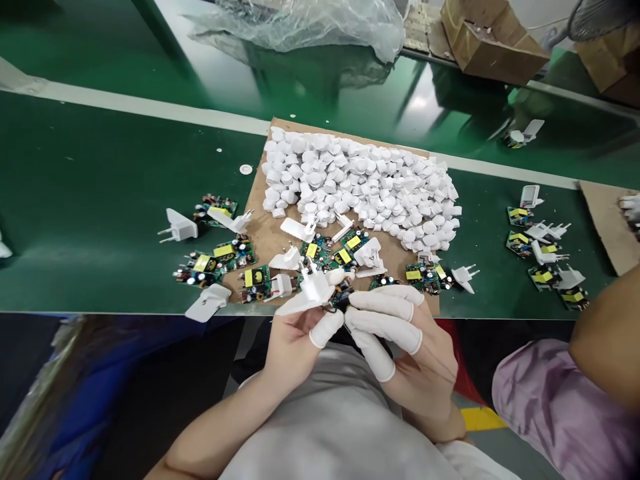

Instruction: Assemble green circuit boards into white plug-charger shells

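Observation:
In front of my chest, at the bench edge, my left hand [303, 337] pinches a white plug housing [316, 285] with two metal pins pointing up. My right hand [405, 333], its fingers in white finger cots, grips a small circuit board [343, 295] beside that housing. Fingers hide most of the board. Just beyond my hands lie several loose boards with yellow transformers [311, 251] and white plug housings [285, 259]. A wide heap of small white caps [360, 180] covers much of the cardboard sheet [257, 193] behind them.
More boards and plugs lie at left [203, 263] and right [543, 247] on the green bench [100, 173]. Clear plastic sheeting [310, 27] and an open cardboard box [495, 43] stand at the back. Another person's arm [607, 340] is close on the right.

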{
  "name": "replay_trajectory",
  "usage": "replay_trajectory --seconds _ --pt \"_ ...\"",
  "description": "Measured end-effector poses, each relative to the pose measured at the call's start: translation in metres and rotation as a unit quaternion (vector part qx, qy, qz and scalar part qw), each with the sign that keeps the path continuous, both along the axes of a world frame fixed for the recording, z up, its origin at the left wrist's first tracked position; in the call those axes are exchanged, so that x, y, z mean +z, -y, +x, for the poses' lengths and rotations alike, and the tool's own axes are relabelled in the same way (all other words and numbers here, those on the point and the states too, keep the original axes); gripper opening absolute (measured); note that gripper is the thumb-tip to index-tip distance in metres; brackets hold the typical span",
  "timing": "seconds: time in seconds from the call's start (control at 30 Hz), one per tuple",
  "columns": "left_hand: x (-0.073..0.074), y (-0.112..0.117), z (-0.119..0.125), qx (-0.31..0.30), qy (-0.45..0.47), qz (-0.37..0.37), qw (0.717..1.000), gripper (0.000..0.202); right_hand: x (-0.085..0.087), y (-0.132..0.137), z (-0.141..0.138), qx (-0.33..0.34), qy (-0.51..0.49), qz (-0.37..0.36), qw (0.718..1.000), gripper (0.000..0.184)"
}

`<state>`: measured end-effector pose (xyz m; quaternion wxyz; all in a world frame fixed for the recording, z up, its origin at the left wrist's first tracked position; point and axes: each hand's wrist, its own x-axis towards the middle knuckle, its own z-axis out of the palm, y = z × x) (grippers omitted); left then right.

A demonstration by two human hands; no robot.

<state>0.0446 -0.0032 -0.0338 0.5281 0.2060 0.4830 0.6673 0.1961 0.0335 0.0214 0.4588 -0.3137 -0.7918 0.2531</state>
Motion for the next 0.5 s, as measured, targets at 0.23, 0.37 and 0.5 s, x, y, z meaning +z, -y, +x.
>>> replay_trajectory --seconds 0.23,0.37,0.5 --pt "-0.003 0.01 -0.003 -0.004 -0.08 0.015 0.997 0.032 -0.004 0.006 -0.004 -0.004 -0.088 -0.111 0.99 0.03" --pt "-0.007 0.013 -0.003 -0.018 -0.057 0.016 0.998 0.028 -0.01 0.005 -0.005 -0.013 -0.099 -0.114 0.988 0.032" --pt "0.005 0.007 0.001 -0.062 0.044 0.017 0.997 0.032 -0.023 -0.003 0.0 0.052 -0.096 -0.069 0.992 0.047"
